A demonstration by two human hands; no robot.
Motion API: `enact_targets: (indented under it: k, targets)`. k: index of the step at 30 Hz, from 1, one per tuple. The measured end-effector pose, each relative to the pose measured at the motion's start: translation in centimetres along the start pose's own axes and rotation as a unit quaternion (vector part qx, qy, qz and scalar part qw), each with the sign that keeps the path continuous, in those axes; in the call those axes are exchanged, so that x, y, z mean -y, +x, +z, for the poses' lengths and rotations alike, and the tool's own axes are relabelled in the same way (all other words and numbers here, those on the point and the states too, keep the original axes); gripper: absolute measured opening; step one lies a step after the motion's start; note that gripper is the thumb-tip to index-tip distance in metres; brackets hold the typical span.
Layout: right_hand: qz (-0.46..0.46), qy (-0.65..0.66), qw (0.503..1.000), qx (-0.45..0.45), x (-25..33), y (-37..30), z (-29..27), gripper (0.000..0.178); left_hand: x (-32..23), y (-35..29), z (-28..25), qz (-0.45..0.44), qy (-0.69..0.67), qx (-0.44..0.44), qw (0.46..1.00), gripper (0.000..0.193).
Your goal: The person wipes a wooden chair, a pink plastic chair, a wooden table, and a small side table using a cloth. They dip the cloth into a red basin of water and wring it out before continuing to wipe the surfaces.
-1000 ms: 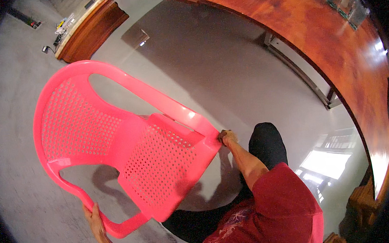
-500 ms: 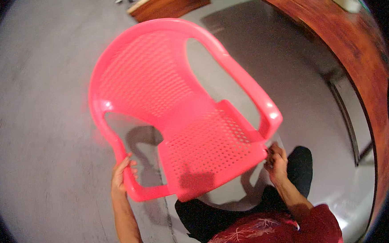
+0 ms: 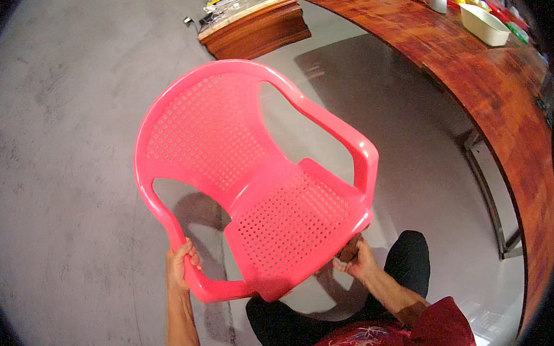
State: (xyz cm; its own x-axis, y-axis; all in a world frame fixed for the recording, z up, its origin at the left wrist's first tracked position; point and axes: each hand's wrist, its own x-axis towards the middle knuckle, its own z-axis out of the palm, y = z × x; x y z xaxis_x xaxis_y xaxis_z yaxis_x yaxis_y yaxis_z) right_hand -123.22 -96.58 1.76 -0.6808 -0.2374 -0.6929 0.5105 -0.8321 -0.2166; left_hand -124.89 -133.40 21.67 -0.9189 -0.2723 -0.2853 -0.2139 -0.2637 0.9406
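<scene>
1. Two hands are at the pink chair (image 3: 260, 190), which is in front of the black knees (image 3: 409, 257).
2. The left hand (image 3: 180, 264) wraps its fingers around the chair's arm (image 3: 170, 227); a tight hold helps keep it steady.
3. The right hand (image 3: 362, 264) is under the front corner (image 3: 361, 219) by a brown thing (image 3: 350, 250); I cannot tell if its fingers pinch it. Gentle pushing looks best.
4. Grey floor (image 3: 68, 186) spreads left, so turn that way; the table (image 3: 502, 121) curves along the right.

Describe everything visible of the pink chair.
The pink chair looks like glossy moulded plastic, with a rounded perforated back, a perforated seat and two looping armrests. Its back lies upper left, the seat front lower right; no legs show. The left hand grips the left armrest; the right hand is below the seat's front edge, contact unclear.
</scene>
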Motion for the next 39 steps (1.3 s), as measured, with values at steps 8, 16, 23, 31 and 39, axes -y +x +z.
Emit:
enact_targets:
  k: [8, 16, 23, 31, 39]
  targets:
    - [-0.016, -0.078, 0.997, 0.005, 5.6, 7.7, 7.2, 0.020, 1.8, -4.1, 3.6, 0.111, -0.090, -0.128, 0.981, 0.017]
    - [-0.107, -0.088, 0.990, 0.005, 6.5, 10.1, 7.8, 0.015, 3.7, -5.3, 7.6, 0.126, -0.119, -0.180, 0.968, 0.016]
    - [-0.193, -0.123, 0.973, -0.027, 5.7, 10.9, 9.8, 0.018, 4.3, -5.8, 8.3, 0.124, -0.157, -0.210, 0.957, 0.015]
    - [-0.431, -0.335, 0.832, -0.097, 4.2, 13.1, 7.7, 0.040, 4.6, -3.6, 6.1, 0.126, -0.129, -0.136, 0.974, 0.020]
    - [-0.437, -0.442, 0.782, -0.055, -8.0, 2.0, 7.6, 0.042, 4.5, -1.9, 2.2, 0.140, -0.169, -0.203, 0.954, 0.016]
